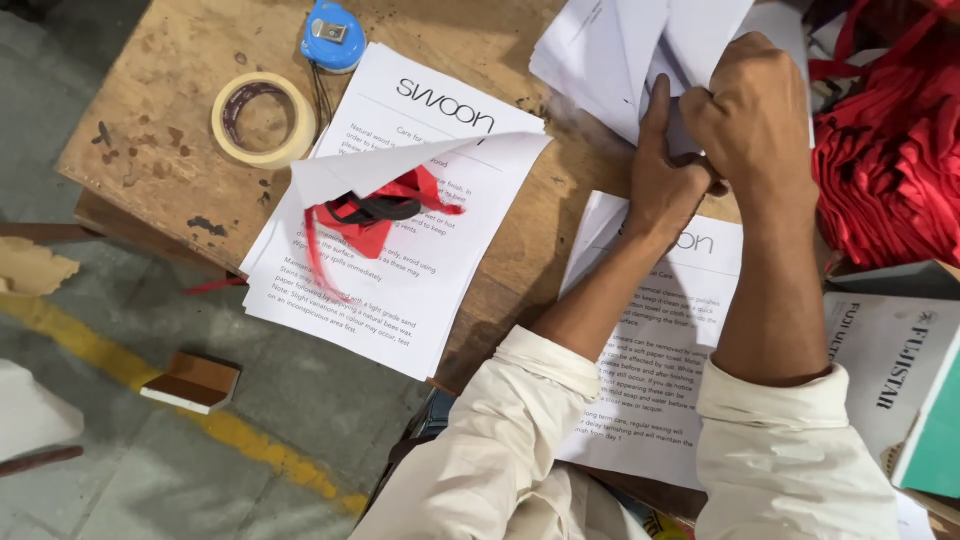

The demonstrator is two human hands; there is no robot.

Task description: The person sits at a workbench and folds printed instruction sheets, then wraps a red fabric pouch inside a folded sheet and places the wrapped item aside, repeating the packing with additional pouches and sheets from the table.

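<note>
Both hands gripping white sheets; tape roll, red cloth nearby.

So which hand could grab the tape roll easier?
Probably the left hand. The tape roll lies far over on that hand's side. The right hand is farther off, fisted around the white sheets, and would have to cross over the left one.

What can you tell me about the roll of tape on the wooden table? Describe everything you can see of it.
The roll of tape is a cream-coloured ring, like paper masking tape, with a dark brownish inner core. It lies flat on the worn wooden table near its left edge, the bare wood showing through its hole. A blue tape measure sits just beyond it, and the stack of printed sheets lies beside it. Neither hand touches it.
</note>
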